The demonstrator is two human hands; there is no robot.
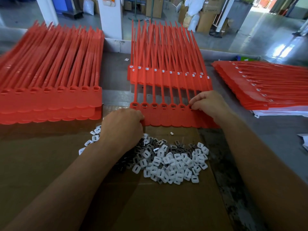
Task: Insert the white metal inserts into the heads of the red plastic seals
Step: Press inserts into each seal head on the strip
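Head view: your left hand [123,121] is gripping the near-left corner of the red seal strip [168,116] while your right hand [208,104] is pinching its rightmost head [190,106], seemingly seating an insert. White inserts [175,164] are lying heaped just below, awaiting your next pick.

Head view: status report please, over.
Left hand grips red seal strip at left edge. Right hand pinches its right-end head. Insert pile close below, nothing blocks.

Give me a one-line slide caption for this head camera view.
Left hand and right hand grip a strip of red seals; a loose pile of white inserts lies on cardboard nearby.
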